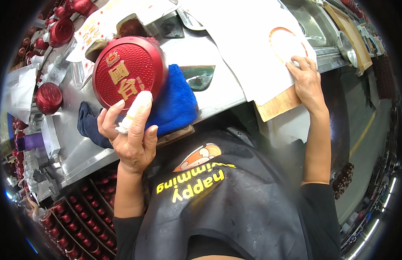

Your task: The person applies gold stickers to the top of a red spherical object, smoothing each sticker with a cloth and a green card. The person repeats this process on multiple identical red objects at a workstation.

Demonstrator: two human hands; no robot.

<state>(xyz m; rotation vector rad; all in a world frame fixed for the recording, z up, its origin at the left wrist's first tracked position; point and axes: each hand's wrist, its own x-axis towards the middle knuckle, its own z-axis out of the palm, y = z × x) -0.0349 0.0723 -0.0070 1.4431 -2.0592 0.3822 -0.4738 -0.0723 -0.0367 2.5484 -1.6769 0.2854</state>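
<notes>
A round, flattened dark-red bottle (131, 80) with a dotted face and raised gold characters lies at the left of the metal table, against brown padded supports (131, 27). My left hand (134, 141) is at its near edge, fingers apart, with nothing gripped. White cloth wraps its index finger, whose tip meets the bottle near the lowest gold character. Over to the right, my right hand (310, 82) has its bent fingers and thumb closed on the edge of a large white paper sheet (248, 56), beside a printed orange ring (287, 41). Its fingertips are partly hidden.
A folded blue towel (177, 102) and dark cloth (90, 125) lie by the bottle. A dark glassy piece (196, 78) sits mid-table. Wooden board (277, 105) shows under the sheet; a metal sink (316, 26) is far right. Red bottles (49, 99) stand left, several racked below.
</notes>
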